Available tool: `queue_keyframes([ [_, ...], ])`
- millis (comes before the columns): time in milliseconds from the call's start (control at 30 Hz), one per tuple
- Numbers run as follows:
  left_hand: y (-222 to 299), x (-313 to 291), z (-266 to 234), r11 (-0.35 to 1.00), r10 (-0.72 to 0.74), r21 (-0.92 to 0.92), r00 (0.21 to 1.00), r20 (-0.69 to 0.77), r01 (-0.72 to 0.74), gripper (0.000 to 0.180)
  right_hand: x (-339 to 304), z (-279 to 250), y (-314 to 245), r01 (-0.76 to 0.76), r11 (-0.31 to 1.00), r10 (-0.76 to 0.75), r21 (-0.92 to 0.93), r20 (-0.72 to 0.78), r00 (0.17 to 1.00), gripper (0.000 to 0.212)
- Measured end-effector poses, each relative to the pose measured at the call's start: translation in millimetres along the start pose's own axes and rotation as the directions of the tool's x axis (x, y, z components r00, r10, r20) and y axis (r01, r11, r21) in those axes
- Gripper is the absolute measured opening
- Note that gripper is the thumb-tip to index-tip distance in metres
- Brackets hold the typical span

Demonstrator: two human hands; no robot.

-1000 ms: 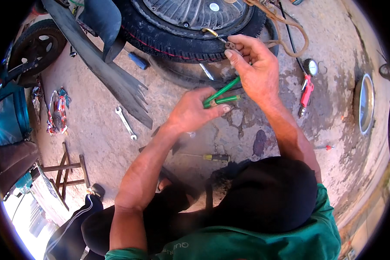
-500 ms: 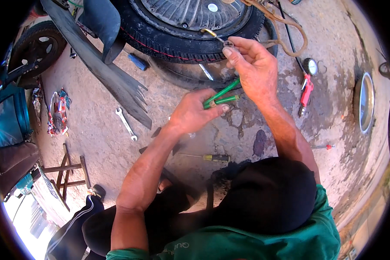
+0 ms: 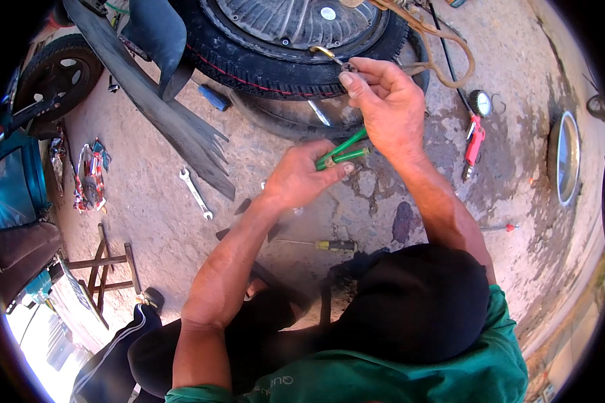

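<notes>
A bent brass valve stem (image 3: 324, 52) sticks out from the rim of a tyred wheel (image 3: 269, 75) at the top. Thumb and forefinger of my right hand (image 3: 395, 111) pinch a small dark ring-like piece (image 3: 348, 67) at the stem's outer end; the fingers partly hide it. My left hand (image 3: 301, 171) is closed around a tool with two green handles (image 3: 346, 157), like pliers. Its other end is hidden in the palm. The handle tips point toward my right wrist.
On the concrete lie an open-end wrench (image 3: 196, 193), a yellow-handled screwdriver (image 3: 336, 246), a blue-handled tool (image 3: 214, 97) and a red inflator with gauge (image 3: 476, 138). A metal basin (image 3: 566, 160) stands far right. A torn dark rubber strip (image 3: 156, 121) slants across the upper left.
My right hand has shifted slightly left with its pinched piece, toward the valve stem. The left hand and green-handled tool have hardly moved.
</notes>
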State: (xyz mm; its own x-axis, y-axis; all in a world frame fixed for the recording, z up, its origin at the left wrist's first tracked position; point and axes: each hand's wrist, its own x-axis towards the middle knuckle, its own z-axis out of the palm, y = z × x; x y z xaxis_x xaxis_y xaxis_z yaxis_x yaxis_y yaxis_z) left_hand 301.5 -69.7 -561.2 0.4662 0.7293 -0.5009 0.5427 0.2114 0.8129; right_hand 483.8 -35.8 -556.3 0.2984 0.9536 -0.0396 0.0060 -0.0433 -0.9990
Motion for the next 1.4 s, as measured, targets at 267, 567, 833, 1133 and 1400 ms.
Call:
queue_keyframes([
  [267,-0.7,-1.1,1.5,1.000,-0.005,0.008,1.000,-0.002,0.005,0.031,-0.8,2.4,-1.8,0.084,0.985,-0.091,-0.151,-0.043,0.995,0.027],
  [567,-0.2,-0.7,-1.1,1.000,0.011,0.003,1.000,0.002,-0.011,0.028,10.6,-7.1,-26.5,0.104,0.897,-0.093,-0.429,0.047,0.995,0.025],
  [833,5.4,-3.5,-5.0,0.999,0.023,-0.036,1.000,-0.020,-0.024,0.028,10.7,-5.4,-21.2,0.038,0.897,-0.026,-0.441,0.033,0.999,0.023],
  [1133,14.8,-8.2,-28.7,0.953,0.128,-0.240,0.964,-0.232,-0.184,0.052,7.5,0.0,-18.5,-0.113,0.992,0.114,-0.048,0.010,0.993,0.024],
  [1400,77.9,13.5,-44.3,0.936,0.326,0.289,0.799,-0.505,-0.199,0.029,14.2,-6.2,0.8,-0.095,0.982,0.088,0.160,0.053,0.995,0.020],
])
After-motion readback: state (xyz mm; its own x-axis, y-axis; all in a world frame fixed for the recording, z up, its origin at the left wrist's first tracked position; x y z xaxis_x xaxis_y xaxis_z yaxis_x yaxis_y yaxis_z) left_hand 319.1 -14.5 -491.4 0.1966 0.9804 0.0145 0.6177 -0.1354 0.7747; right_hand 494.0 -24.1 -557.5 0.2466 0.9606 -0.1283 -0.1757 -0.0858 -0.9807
